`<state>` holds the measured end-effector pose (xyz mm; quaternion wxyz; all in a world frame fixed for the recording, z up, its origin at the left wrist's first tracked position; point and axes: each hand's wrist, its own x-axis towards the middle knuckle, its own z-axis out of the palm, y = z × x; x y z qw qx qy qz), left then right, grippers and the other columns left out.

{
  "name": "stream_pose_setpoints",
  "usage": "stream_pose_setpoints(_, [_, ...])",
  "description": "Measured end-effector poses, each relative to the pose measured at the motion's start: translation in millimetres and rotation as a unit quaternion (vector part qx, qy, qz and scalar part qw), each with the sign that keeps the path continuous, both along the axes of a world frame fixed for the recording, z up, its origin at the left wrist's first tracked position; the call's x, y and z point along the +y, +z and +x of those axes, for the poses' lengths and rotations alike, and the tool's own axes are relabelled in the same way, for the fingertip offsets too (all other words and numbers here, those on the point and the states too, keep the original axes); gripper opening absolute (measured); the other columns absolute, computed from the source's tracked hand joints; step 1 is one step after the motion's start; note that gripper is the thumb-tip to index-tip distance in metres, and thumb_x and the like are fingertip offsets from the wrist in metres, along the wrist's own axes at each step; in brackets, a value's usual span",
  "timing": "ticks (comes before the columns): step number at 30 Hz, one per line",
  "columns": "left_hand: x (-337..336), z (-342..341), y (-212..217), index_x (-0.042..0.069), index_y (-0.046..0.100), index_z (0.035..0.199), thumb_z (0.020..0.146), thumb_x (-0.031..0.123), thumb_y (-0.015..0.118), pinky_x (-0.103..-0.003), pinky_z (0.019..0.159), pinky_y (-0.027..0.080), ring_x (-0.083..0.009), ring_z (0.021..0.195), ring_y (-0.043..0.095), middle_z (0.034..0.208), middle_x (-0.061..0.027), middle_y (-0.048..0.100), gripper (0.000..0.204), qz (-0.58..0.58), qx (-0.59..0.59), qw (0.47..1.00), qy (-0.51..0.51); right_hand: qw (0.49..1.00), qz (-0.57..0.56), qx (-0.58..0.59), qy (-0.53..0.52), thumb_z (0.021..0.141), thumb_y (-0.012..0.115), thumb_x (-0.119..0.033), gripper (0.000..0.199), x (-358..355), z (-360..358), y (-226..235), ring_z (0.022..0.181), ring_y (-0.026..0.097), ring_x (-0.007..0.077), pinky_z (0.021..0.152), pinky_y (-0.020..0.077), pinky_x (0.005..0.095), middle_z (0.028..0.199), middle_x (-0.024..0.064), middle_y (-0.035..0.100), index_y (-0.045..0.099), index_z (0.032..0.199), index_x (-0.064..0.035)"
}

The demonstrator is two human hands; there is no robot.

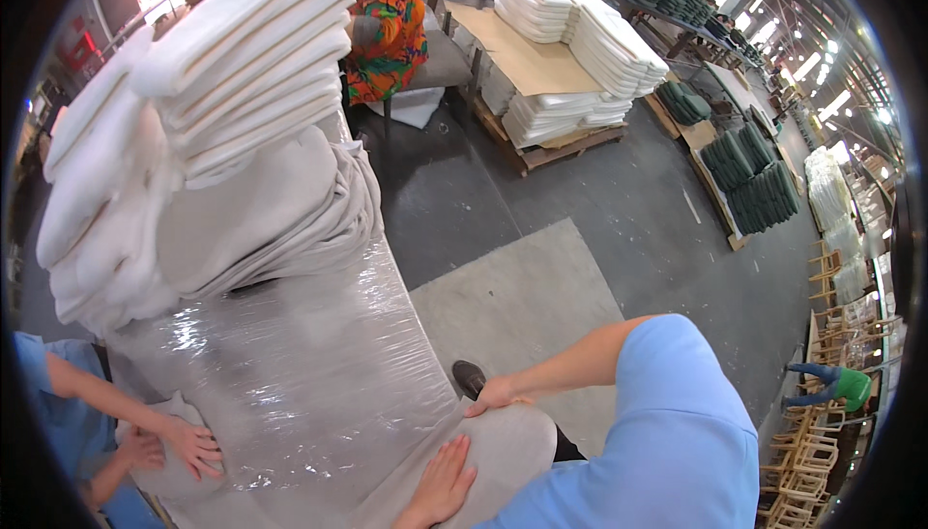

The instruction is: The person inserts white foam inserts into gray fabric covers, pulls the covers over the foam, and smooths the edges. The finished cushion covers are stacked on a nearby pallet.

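Grey concrete floor (580, 191) fills the middle of the frame, with pallets of white folded cushions (580, 45) at the upper centre and dark green stacks (754, 176) toward the right. At lower centre lies a large plastic-wrapped bundle (309, 374) of beige fabric, with white cushions (242, 55) piled above it at upper left. The left hand (440, 485) rests flat, fingers spread, on the bundle's beige cover near the bottom edge, gripping nothing. The right hand (495, 396) presses on the cover's upper edge just beside it, fingers curled over the rim. At lower left, another person's hands (179, 447) touch the same bundle.
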<state>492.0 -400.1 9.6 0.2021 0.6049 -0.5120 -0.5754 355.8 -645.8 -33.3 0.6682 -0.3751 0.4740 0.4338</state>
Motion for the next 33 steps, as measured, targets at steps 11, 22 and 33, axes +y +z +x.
stream_pose_setpoints(11, [30.6,10.5,34.0,-0.002,0.030,0.165,0.112,0.035,0.046,-0.050,0.130,0.026,-0.0405,0.156,0.036,0.168,-0.0254,0.037,0.066,0.004,-0.099,0.994,-0.035,0.981,-0.135,-0.134,0.036,0.104,0.058,-0.063,0.069,-14.8,-39.2,46.4,0.118,0.067,0.0287,0.090,0.0578,0.0475,0.145,0.0141,0.061,0.057,0.150,-0.0112])
stream_pose_setpoints(22, [225.1,32.8,55.5,0.000,0.049,0.156,0.109,0.026,0.057,-0.048,0.129,0.030,-0.0404,0.151,0.043,0.158,-0.0282,0.050,0.054,0.130,-0.452,0.880,0.069,0.996,-0.051,-0.072,0.011,0.106,0.059,-0.058,0.065,19.1,-66.6,77.7,0.124,0.067,0.0283,0.093,0.0594,0.0474,0.146,0.0115,0.062,0.054,0.152,-0.0130])
stream_pose_setpoints(33, [240.4,27.7,-71.1,0.001,0.054,0.153,0.107,0.022,0.062,-0.046,0.126,0.032,-0.0381,0.149,0.046,0.155,-0.0272,0.054,0.051,0.028,-0.495,0.868,0.040,0.972,-0.165,-0.016,0.164,0.095,0.070,-0.064,0.080,2.3,-5.7,51.0,0.127,0.065,0.0326,0.102,0.0546,0.0485,0.144,0.0196,0.063,0.064,0.141,0.0022])
